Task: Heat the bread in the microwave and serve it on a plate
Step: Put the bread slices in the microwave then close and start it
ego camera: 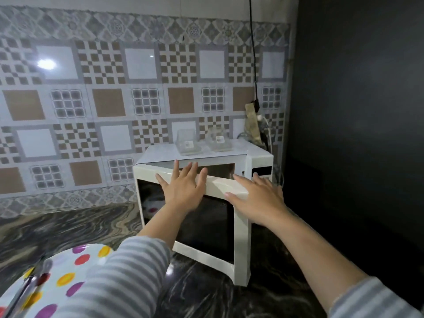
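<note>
While both hands lie flat with fingers spread on the microwave door [206, 216], neither one grasps anything.

Left hand [183, 188]: palm on the upper part of the door, fingertips reaching over its top edge. Straight fingers, pressing or touching only.

Right hand [254, 198]: palm on the door's upper right corner, at the free edge nearest the control panel [260, 167]. Fingers likewise extended.

Door: cream frame, dark window, hinged on the left and standing partly ajar; a strip of the cavity shows above the top edge. Judged stiff and light on its hinge, a flat push near the free edge being the natural place to move it. A hard shove might shift the whole microwave [229, 158], so a steady press seems wiser.

Bread: not visible. The cavity is mostly hidden by the door, and the window is too dark to tell whether it lies inside.

Plate [68, 278]: white with coloured dots, lower left, on the dark marbled counter [229, 301], well apart from the microwave. A blurred utensil [34, 281] lies across it. Likely rigid and breakable, best held by the rim.

On the microwave top: two clear plastic containers [188, 143].

Behind: patterned wall tiles [91, 88], a hanging black cord [253, 53].
</note>
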A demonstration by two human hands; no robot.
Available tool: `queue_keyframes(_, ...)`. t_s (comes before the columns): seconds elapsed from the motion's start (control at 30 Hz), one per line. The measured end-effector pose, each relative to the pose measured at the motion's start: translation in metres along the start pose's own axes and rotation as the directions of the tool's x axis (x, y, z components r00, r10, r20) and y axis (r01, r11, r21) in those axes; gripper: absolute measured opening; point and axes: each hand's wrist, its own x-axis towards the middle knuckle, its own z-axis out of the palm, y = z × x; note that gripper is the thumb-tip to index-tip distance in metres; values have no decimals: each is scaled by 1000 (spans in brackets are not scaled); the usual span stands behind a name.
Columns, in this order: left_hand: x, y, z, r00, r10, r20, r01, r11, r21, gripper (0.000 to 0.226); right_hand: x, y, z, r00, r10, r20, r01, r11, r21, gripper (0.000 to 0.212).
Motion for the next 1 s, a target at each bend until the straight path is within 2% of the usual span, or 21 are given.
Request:
queue_keyframes(0.23, 39, 20, 30, 997, 24, -71, -6, 972, 236, 85, 96, 63, 2, 993, -115, -37, 112, 991, -77, 75)
queue_keyframes(0.5, 73, 33, 50, 996, -15, -87, 47, 927, 372, 87, 177, 93, 15, 966, -248, -72, 239, 964, -117, 87)
queue_keyframes(0.7, 96, 36, 53, 996, 83, -34, -63, 917, 395, 83, 207, 97, 14, 922, -373, -103, 359, 924, -134, 83)
queue_keyframes(0.8, 106, 39, 55, 993, 109, -33, -85, 900, 427, 90, 216, 95, 12, 899, -426, -105, 414, 902, -121, 81)
queue_keyframes(1.0, 116, 42, 65, 981, 91, -170, -18, 920, 391, 88, 224, 94, 22, 869, -445, -216, 429, 895, -122, 76)
